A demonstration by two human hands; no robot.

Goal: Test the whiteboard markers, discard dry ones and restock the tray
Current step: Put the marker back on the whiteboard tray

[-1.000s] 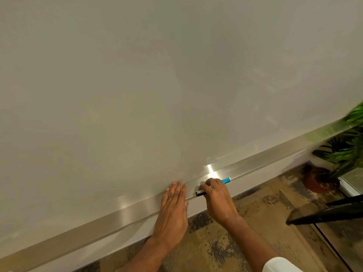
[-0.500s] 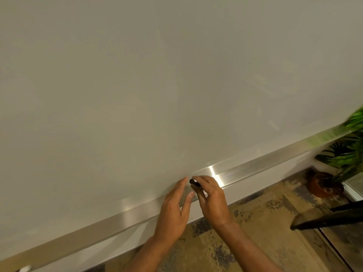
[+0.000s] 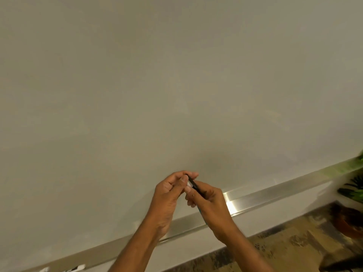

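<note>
Huge pale whiteboard (image 3: 176, 75) fills the view, long brushed-metal tray (image 3: 275, 191) below, mottled brown carpet (image 3: 294, 242) beneath. Left hand (image 3: 170, 191) and right hand (image 3: 211, 205) both pinch the slim black marker (image 3: 193, 184) above the tray, its tip hidden.

No legible text, brand, number or sign anywhere in view.
Marker (image 3: 194, 185), centre: white patch on dark barrel, possibly label, too blurred to read.
Whiteboard (image 3: 176, 85): no readable writing on surface.
Small white-and-black object (image 3: 75, 268) on tray (image 3: 275, 193), near left: too small and blurred to read any print.
</note>
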